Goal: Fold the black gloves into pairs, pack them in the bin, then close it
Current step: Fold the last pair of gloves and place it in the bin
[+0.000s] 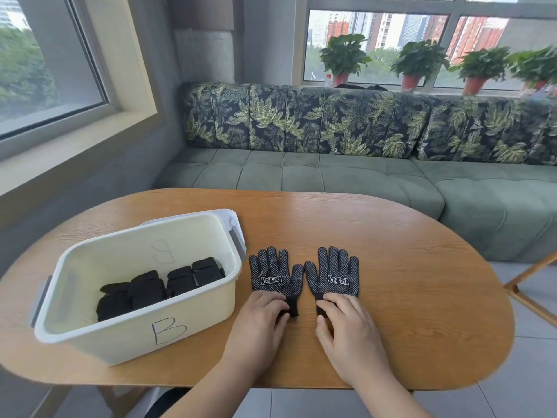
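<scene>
Two black gloves lie flat on an oval wooden bench [422,251], dotted palm side up, just beside each other with thumbs nearly touching. On the left glove [272,274] and the right glove [333,274] the long axis runs away from the person: fingertips point to the far side, cuffs to the near edge. Left hand [259,321] has its fingers curled round the left glove's cuff. Right hand [349,327] has its fingers bent over the right glove's cuff, thumb tucked at its edge. Left of the gloves stands an open cream bin [120,339] marked "B", with folded pairs [150,289] in a row on its floor. What looks like its lid [235,224] sticks out behind the far right corner. Beyond the bench is a green tufted sofa [331,173] with leaf-print back cushions. Potted plants [343,55] line the sill. There is a big window [45,55] at the left and a tiled floor.
</scene>
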